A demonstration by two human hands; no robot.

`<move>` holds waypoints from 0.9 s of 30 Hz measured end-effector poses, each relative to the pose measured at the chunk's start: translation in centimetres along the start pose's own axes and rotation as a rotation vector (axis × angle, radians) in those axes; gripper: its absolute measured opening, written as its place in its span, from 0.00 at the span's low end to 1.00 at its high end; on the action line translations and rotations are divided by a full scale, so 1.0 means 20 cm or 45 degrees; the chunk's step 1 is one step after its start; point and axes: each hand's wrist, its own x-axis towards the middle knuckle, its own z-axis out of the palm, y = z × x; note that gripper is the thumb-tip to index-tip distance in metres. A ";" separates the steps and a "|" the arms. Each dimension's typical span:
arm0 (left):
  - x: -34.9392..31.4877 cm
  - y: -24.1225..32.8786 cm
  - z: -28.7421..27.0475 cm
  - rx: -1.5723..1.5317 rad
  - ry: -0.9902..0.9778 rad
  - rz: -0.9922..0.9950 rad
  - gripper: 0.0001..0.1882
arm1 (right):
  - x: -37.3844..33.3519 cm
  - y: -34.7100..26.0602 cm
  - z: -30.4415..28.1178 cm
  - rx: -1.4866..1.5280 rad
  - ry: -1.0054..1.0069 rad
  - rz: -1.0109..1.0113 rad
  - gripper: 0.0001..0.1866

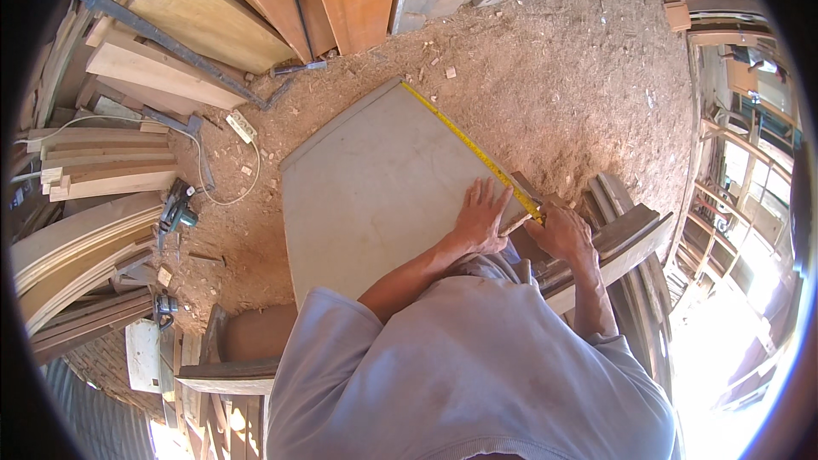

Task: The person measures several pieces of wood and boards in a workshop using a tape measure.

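A large grey board [366, 179] lies in front of me, raised above the ground. A yellow tape measure [460, 136] is drawn out along its right edge, from the far corner back towards me. My right hand [564, 234] is closed around the near end of the tape, just past the board's near right corner; its case is hidden by the fingers. My left hand [481, 220] rests flat on the board beside the tape, fingers stretched out. Between the two hands shows a thin brownish piece that I cannot make out.
Planks and panels [358, 0] lean at the back. Stacked boards [111, 158] fill the left side, near a white power strip [242, 126] with its cable and a power tool [176, 209]. Timber [626, 234] lies by my right arm. Wood scraps dot the dirt floor [596, 77].
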 end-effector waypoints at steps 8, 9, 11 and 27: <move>0.01 0.00 -0.02 -0.009 -0.029 -0.011 0.61 | 0.01 0.01 -0.01 0.010 -0.003 -0.041 0.25; 0.01 0.00 -0.01 -0.004 -0.025 -0.010 0.61 | 0.00 0.01 -0.01 0.004 -0.004 -0.042 0.25; 0.01 0.00 -0.01 -0.005 -0.026 -0.007 0.61 | 0.00 0.00 -0.02 -0.004 -0.019 -0.036 0.25; 0.01 -0.01 0.00 0.009 -0.031 -0.006 0.62 | 0.01 0.02 0.00 0.049 0.050 -0.056 0.23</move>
